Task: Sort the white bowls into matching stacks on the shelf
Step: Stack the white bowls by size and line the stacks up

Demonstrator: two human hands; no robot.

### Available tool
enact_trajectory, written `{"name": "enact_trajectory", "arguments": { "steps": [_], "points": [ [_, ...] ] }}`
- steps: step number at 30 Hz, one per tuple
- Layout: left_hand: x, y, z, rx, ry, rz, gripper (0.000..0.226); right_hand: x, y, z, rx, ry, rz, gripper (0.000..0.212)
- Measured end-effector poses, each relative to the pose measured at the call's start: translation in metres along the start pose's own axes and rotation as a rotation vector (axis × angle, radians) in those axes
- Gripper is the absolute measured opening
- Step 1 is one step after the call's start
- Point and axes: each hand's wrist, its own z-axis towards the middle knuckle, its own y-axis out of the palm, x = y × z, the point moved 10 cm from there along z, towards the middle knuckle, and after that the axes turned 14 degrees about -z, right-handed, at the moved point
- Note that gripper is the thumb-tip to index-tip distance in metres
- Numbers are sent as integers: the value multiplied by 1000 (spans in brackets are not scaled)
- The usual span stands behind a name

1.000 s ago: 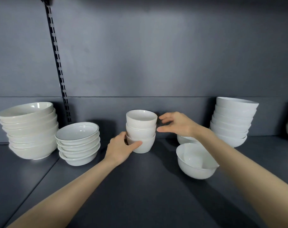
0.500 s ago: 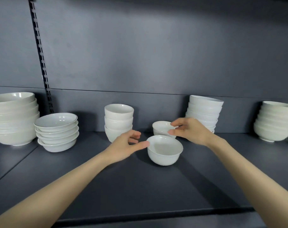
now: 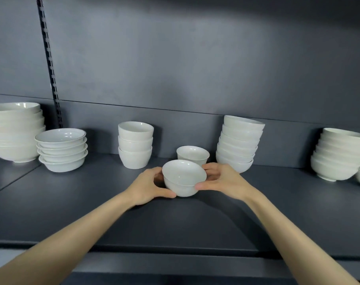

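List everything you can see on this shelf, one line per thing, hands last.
held bowl: one, white, front centre, tilted, between both hands
single bowl: one, white, just behind the held bowl
deep bowl stack: three bowls, white, left of centre
shallow bowl stack: several, white with a thin darker rim line, further left
large bowl stack: several, white, far left, partly cut off
tall bowl stack: several, white, right of centre, leaning slightly
far-right bowl stack: several, white, near the right edge
shelf: one, dark grey, under everything
slotted rail: one, black, upright on the back wall, left
left hand: grips the held bowl's left side
right hand: grips its right side
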Motion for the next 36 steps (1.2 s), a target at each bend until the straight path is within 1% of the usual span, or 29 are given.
{"name": "enact_trajectory", "arguments": {
  "steps": [2, 4, 7, 9, 11, 15, 19, 21, 23, 28, 29, 32, 36],
  "points": [
    [7, -1, 3, 23, 36, -29, 68, 2, -8, 2, 55, -5, 16, 47],
    [16, -5, 11, 68, 69, -58, 61, 2, -24, 5, 153, -9, 36, 53],
    [30, -11, 28, 161, 105, -113, 57, -1, -46, 14, 278, -56, 97, 39],
    [30, -14, 43, 198, 104, -156, 52, -1, -54, 24, 332, -67, 138, 37],
    [28, -14, 58, 195, 108, -179, 49, 0, -57, 36, 360, -69, 159, 38],
    [18, -12, 82, 160, 134, -201, 50, 6, -53, 58, 372, -80, 162, 41],
    [3, -11, 100, 109, 126, -213, 62, 17, -47, 71, 372, -73, 170, 37],
    [-5, -7, 106, 74, 109, -262, 65, 23, -45, 75, 373, -63, 166, 43],
    [-10, 0, 111, 39, 96, -307, 62, 29, -42, 78, 375, -47, 165, 48],
    [-20, 9, 115, 13, 32, -399, 60, 34, -38, 77, 375, -35, 169, 50],
    [-20, 9, 114, 12, 25, -410, 59, 36, -38, 77, 374, -27, 175, 49],
    [-16, 8, 110, 9, 37, -376, 55, 39, -39, 77, 381, -14, 174, 36],
    [-12, 4, 100, 4, 48, -335, 45, 36, -35, 75, 373, -9, 189, 30]
  ]
}}
